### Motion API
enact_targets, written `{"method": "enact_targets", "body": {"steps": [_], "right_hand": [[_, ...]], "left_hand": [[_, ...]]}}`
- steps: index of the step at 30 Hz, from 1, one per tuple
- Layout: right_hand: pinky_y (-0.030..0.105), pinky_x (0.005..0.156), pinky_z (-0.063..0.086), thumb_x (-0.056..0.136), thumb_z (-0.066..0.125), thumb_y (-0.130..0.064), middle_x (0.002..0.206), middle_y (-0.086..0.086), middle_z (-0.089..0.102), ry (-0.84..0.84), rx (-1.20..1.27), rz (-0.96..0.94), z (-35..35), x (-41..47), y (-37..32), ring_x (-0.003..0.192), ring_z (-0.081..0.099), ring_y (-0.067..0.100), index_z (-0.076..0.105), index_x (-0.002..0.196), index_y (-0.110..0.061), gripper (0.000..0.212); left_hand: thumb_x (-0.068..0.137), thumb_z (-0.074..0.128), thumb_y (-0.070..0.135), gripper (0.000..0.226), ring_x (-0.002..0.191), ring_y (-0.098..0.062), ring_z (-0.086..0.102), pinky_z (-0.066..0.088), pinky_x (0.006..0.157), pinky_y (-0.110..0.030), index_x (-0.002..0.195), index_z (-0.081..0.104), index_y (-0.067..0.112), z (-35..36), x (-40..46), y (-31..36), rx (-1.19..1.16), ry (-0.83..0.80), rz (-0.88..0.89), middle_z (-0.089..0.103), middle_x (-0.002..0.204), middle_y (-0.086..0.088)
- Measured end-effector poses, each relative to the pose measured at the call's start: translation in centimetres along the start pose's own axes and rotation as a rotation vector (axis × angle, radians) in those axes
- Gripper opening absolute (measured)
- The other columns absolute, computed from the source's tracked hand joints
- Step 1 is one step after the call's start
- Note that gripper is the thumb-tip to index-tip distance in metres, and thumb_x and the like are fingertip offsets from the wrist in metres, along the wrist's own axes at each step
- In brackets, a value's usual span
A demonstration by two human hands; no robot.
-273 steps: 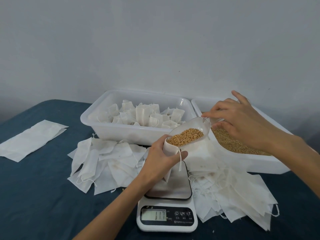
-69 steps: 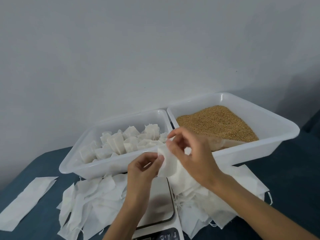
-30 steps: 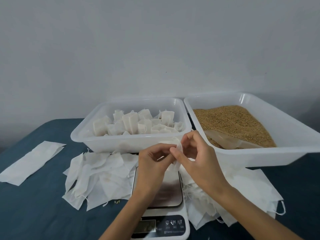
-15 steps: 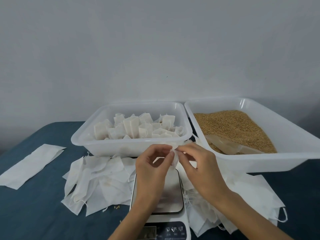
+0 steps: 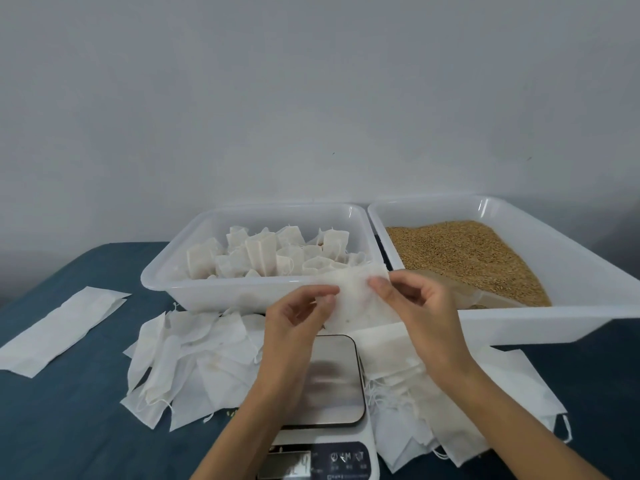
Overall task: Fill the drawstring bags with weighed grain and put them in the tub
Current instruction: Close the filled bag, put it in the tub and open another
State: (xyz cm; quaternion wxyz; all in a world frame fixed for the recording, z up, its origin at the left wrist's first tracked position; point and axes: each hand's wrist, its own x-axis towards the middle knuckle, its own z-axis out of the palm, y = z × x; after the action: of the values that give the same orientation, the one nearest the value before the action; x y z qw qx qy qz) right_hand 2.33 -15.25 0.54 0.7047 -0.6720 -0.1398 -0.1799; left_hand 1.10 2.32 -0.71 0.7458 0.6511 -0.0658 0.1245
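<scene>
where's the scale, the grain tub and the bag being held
scale [image 5: 332,382], head view, bare steel platter
grain tub [image 5: 561,268], head view, right inner wall
bag [image 5: 356,299], head view, flat cloth between the hands

Both forearms reaching forward, left hand [image 5: 300,317] and right hand [image 5: 417,308] raised close together, fingertips seemingly pinching

empty bag [image 5: 360,299] now spread between hands

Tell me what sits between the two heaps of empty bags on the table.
The kitchen scale sits between the left heap and the right heap, with both forearms above it, in the head view.
</scene>
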Motion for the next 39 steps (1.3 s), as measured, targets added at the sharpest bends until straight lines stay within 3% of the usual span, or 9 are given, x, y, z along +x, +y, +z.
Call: {"method": "enact_targets", "body": {"steps": [3, 6, 8, 12, 18, 23, 27, 33, 39], "right_hand": [[0.023, 0.073, 0.054, 0.083, 0.079, -0.022, 0.092, -0.006, 0.065, 0.058, -0.171, -0.111, 0.1, -0.1, 0.2, 0.077, 0.063, 0.015, 0.077, 0.083, -0.017, 0.006], [0.028, 0.061, 0.048, 0.085, 0.079, -0.019, 0.083, -0.008, 0.061, 0.117, -0.354, -0.261, 0.0, -0.2, 0.2, 0.064, 0.055, 0.017, 0.074, 0.085, -0.019, 0.005], [0.029, 0.051, 0.043, 0.092, 0.073, -0.025, 0.075, -0.007, 0.064, 0.072, -0.283, -0.23, -0.1, -0.3, 0.0, 0.051, 0.051, 0.015, 0.071, 0.086, -0.022, 0.008], [0.033, 0.041, 0.042, 0.098, 0.066, -0.034, 0.091, -0.003, 0.075, -0.115, -0.2, -0.096, 0.0, -0.5, -0.2, 0.04, 0.055, 0.022, 0.07, 0.092, -0.026, 0.011], [0.045, 0.042, 0.042, 0.097, 0.068, -0.033, 0.061, 0.01, 0.062, -0.099, -0.239, -0.07, -0.2, -0.4, 0.1, 0.037, 0.057, 0.026, 0.065, 0.071, -0.015, 0.031], [0.038, 0.041, 0.039, 0.095, 0.069, -0.035, 0.067, -0.01, 0.069, -0.262, -0.256, -0.092, 0.1, -0.8, -0.5, 0.04, 0.061, 0.02, 0.078, 0.085, -0.026, 0.016], [0.04, 0.036, 0.034, 0.099, 0.064, -0.032, 0.048, -0.003, 0.048, -0.21, -0.294, -0.135, -0.3, -0.7, -0.6, 0.041, 0.066, 0.014, 0.052, 0.062, -0.013, 0.043], [0.036, 0.041, 0.042, 0.095, 0.07, -0.033, 0.059, -0.011, 0.051, -0.312, -0.304, -0.182, -0.2, -0.4, -1.0, 0.047, 0.066, 0.021, 0.056, 0.062, -0.032, 0.036], [0.054, 0.045, 0.045, 0.1, 0.062, -0.036, 0.054, 0.01, 0.039, -0.316, -0.348, -0.175, -0.5, -0.6, -0.4, 0.054, 0.072, 0.013, 0.046, 0.063, -0.012, 0.047]], "left_hand": [[0.092, 0.07, -0.006, 0.028, 0.078, -0.006, 0.064, 0.05, 0.074, -0.016, 0.091, 0.083, 0.019, 0.1, -0.1, -0.1, 0.042, 0.077, 0.039, 0.073, 0.079, 0.008], [0.091, 0.07, -0.009, 0.027, 0.079, -0.004, 0.068, 0.05, 0.073, -0.013, 0.091, 0.082, 0.016, 0.2, -0.1, -0.1, 0.072, 0.116, 0.109, 0.076, 0.082, 0.007], [0.092, 0.07, -0.008, 0.026, 0.077, -0.005, 0.066, 0.049, 0.072, -0.014, 0.092, 0.081, 0.016, 0.3, -0.2, -0.1, 0.072, 0.105, 0.127, 0.074, 0.08, 0.007], [0.095, 0.068, -0.005, 0.029, 0.075, -0.007, 0.062, 0.049, 0.071, -0.015, 0.095, 0.081, 0.021, 0.4, -0.3, -0.2, 0.056, 0.084, 0.139, 0.071, 0.077, 0.007], [0.095, 0.07, -0.002, 0.025, 0.081, -0.008, 0.065, 0.05, 0.075, -0.014, 0.096, 0.082, 0.02, -0.2, 0.2, -0.2, -0.001, 0.148, 0.116, 0.075, 0.084, 0.004], [0.094, 0.07, -0.004, 0.03, 0.082, -0.005, 0.069, 0.051, 0.075, -0.013, 0.091, 0.084, 0.022, -0.1, 0.1, -0.1, -0.014, 0.139, 0.077, 0.079, 0.088, 0.003], [0.094, 0.07, -0.004, 0.026, 0.084, -0.007, 0.068, 0.052, 0.076, -0.014, 0.094, 0.084, 0.019, -0.4, 0.3, 0.0, -0.036, 0.168, 0.071, 0.079, 0.088, -0.001], [0.097, 0.069, 0.005, 0.023, 0.08, -0.005, 0.064, 0.052, 0.073, -0.017, 0.096, 0.083, 0.024, -0.5, 0.2, -0.4, -0.053, 0.112, 0.018, 0.075, 0.085, 0.005], [0.097, 0.071, 0.006, 0.021, 0.082, -0.004, 0.068, 0.05, 0.071, -0.013, 0.096, 0.084, 0.023, -0.7, 0.7, -0.6, -0.068, 0.157, 0.046, 0.079, 0.092, 0.002]]}}
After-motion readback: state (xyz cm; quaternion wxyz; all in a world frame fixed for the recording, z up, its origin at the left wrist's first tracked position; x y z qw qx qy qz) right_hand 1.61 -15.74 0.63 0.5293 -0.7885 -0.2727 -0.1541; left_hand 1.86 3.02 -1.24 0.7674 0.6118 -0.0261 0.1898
